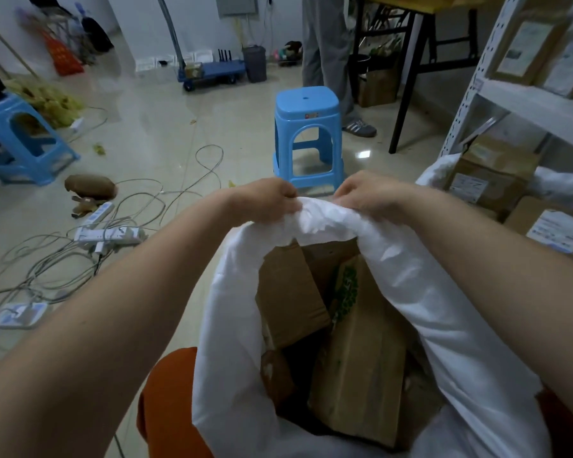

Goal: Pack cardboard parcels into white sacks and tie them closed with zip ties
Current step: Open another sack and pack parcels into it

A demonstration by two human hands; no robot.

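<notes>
A white sack (420, 292) stands open between my knees, its mouth facing me. Inside it lie several cardboard parcels (361, 352), one with green print (344, 289). My left hand (265, 201) and my right hand (368, 193) both grip the far rim of the sack, bunching the white fabric close together at the top. The two hands are a short gap apart. No zip tie shows in view.
A blue plastic stool (306, 140) stands just beyond the sack, another blue stool (20, 140) at the left. Cables and power strips (110, 234) sprawl over the tiled floor at left. A metal shelf (523, 104) with labelled boxes (490, 180) is at right. A person's legs (328, 61) stand behind.
</notes>
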